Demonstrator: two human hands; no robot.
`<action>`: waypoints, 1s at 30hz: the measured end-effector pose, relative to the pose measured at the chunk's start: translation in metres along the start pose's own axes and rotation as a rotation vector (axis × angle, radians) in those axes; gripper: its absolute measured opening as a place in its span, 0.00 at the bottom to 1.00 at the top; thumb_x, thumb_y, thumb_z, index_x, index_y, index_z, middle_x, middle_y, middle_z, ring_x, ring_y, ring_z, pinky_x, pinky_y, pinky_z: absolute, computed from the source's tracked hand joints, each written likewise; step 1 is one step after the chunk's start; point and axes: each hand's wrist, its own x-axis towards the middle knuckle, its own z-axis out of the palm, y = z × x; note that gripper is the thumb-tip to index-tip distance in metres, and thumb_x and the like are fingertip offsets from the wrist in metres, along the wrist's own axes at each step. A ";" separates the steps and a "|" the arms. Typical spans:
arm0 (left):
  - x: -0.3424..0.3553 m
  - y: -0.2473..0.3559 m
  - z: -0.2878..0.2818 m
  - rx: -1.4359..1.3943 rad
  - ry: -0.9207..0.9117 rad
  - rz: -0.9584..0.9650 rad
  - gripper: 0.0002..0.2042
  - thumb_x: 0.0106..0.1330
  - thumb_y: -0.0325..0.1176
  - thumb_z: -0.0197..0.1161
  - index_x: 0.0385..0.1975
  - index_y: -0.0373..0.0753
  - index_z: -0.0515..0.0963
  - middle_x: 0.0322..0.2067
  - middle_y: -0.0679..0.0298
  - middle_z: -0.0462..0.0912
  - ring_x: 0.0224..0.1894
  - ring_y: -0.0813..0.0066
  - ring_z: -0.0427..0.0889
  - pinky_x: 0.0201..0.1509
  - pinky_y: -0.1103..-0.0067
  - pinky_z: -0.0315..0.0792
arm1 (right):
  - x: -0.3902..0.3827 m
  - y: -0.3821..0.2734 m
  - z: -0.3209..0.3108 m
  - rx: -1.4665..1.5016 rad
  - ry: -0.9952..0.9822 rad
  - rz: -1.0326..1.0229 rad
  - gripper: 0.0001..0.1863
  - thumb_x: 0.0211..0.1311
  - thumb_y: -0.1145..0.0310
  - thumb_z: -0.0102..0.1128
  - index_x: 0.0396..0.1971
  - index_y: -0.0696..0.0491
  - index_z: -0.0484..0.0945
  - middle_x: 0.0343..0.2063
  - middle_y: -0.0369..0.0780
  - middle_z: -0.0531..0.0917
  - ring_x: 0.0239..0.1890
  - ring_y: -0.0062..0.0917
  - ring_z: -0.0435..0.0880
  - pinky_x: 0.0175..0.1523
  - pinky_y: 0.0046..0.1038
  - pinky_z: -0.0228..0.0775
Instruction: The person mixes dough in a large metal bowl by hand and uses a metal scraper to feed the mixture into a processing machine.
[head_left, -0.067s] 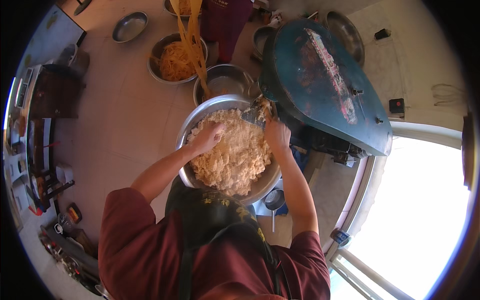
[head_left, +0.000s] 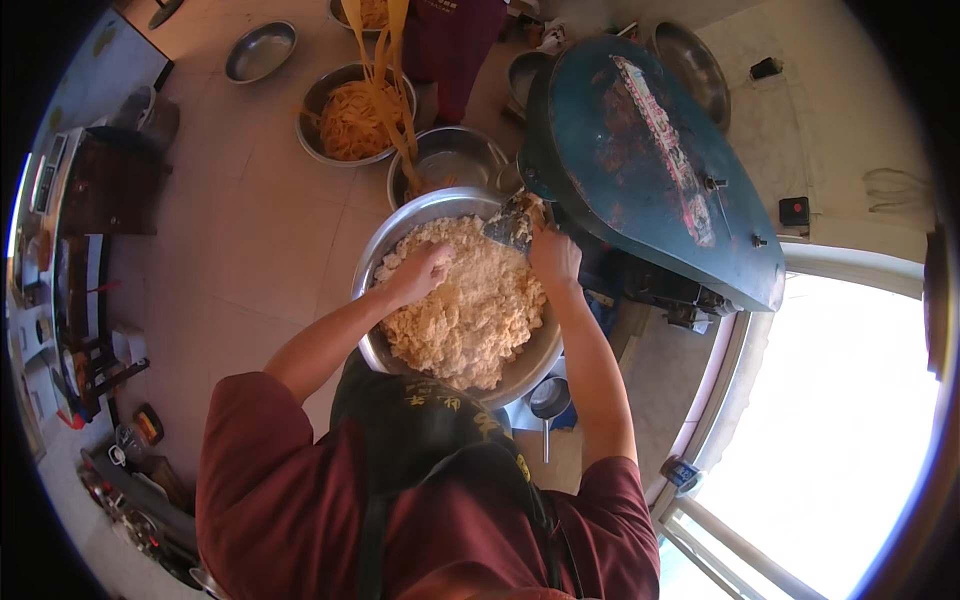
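Note:
A large steel bowl [head_left: 362, 285] in front of me is filled with pale, crumbly dough [head_left: 465, 320]. Over the left part of the dough is my left hand [head_left: 422, 272], its fingers curled in against it; whatever is inside them is hidden. At the bowl's far right rim my right hand [head_left: 554, 258] is closed round a dough scraper [head_left: 510, 230]. The scraper's grey, flat blade lies over the far edge of the dough, with dough bits about it.
A big green machine housing [head_left: 640, 160] stands close by on the right. Beyond my bowl are another steel bowl [head_left: 452, 137] and one with orange-yellow noodle strips [head_left: 355, 122]; long strips hang above them. Another person's dark red clothing [head_left: 452, 50] shows behind. A small saucepan [head_left: 548, 398] sits at near right.
The scraper's blade and my right hand have shifted very slightly at the bowl's far right rim. My left hand stays nearly in place.

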 end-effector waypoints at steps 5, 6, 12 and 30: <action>-0.006 0.004 0.009 -0.314 -0.082 -0.127 0.14 0.69 0.28 0.60 0.53 0.39 0.74 0.46 0.56 0.78 0.46 0.66 0.80 0.45 0.73 0.79 | -0.012 -0.008 -0.026 0.115 0.156 -0.104 0.19 0.70 0.56 0.52 0.40 0.58 0.78 0.24 0.55 0.84 0.28 0.50 0.85 0.36 0.48 0.78; -0.009 0.007 0.002 -0.497 -0.146 -0.301 0.13 0.70 0.29 0.60 0.53 0.40 0.74 0.46 0.57 0.78 0.46 0.68 0.80 0.43 0.73 0.80 | -0.034 -0.011 -0.042 0.119 0.086 -0.072 0.19 0.70 0.56 0.52 0.39 0.58 0.78 0.23 0.54 0.84 0.29 0.50 0.85 0.37 0.48 0.78; -0.007 0.000 0.015 -0.869 -0.195 -0.468 0.16 0.73 0.35 0.59 0.58 0.41 0.71 0.46 0.58 0.77 0.43 0.72 0.81 0.37 0.75 0.83 | -0.041 -0.001 -0.017 0.113 0.043 -0.066 0.14 0.70 0.58 0.50 0.43 0.53 0.75 0.28 0.53 0.84 0.30 0.49 0.86 0.36 0.48 0.79; 0.044 0.103 0.014 -0.412 -0.151 -0.139 0.21 0.67 0.23 0.59 0.60 0.36 0.70 0.53 0.50 0.76 0.40 0.68 0.84 0.41 0.75 0.81 | -0.021 0.008 0.009 0.280 0.328 0.017 0.18 0.70 0.56 0.52 0.32 0.57 0.78 0.19 0.52 0.82 0.24 0.49 0.85 0.30 0.46 0.78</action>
